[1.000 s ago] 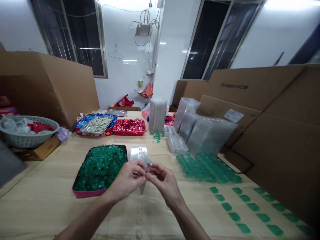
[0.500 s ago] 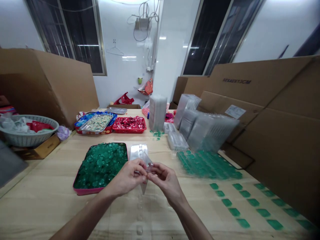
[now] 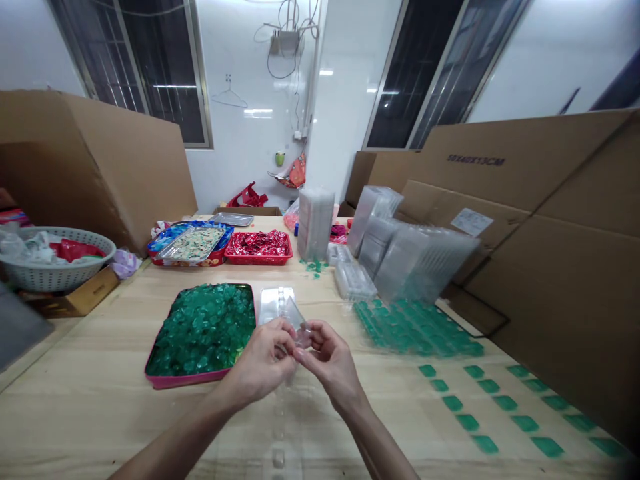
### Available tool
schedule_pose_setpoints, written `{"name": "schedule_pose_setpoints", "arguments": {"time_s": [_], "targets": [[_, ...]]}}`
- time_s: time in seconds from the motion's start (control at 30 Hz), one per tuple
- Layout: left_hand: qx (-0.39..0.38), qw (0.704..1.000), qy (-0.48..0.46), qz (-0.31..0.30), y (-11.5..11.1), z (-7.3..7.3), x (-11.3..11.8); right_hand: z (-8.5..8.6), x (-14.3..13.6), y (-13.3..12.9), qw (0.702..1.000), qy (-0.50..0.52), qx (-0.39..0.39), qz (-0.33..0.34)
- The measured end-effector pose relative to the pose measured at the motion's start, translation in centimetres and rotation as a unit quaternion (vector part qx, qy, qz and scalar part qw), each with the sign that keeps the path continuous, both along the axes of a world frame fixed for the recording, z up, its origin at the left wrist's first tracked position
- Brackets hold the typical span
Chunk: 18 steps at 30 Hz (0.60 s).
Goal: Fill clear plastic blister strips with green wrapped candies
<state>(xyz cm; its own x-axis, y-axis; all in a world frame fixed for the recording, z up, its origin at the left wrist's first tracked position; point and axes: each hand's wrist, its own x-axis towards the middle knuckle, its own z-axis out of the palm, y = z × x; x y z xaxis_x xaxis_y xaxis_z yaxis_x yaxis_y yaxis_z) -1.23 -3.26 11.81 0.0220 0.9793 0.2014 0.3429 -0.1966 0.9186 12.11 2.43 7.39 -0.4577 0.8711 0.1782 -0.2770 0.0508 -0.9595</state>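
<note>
Both hands meet over the middle of the table. My left hand is closed in a pinch on a small clear plastic piece. My right hand pinches the same piece from the other side, its fingertips close to those of my left hand. Just behind the hands lies a clear plastic tray. To their left stands a pink-rimmed tray heaped with green translucent pieces. A clear strip with small hollows lies on the table below the hands.
Clear trays holding green pieces and rows of loose green pieces lie at right. Behind are stacked clear packs, a red tray and a metal tray. Cardboard boxes and a white basket flank the table.
The clear piece between my fingertips has turned, and its lower point no longer shows beneath them. Both hands have otherwise barely moved.
</note>
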Motion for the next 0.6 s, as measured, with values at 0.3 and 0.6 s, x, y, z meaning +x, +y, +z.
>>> {"name": "schedule_pose_setpoints", "arguments": {"time_s": [0.3, 0.6], "targets": [[-0.007, 0.999, -0.050, -0.016, -0.3, 1.1, -0.2, -0.1, 0.3, 0.0, 0.999, 0.012, 0.035, -0.015], [0.046, 0.986, 0.157, 0.035, -9.7, 5.5, -5.4, 1.5, -3.8, -6.2, 0.998, 0.050, 0.005, 0.047]]}}
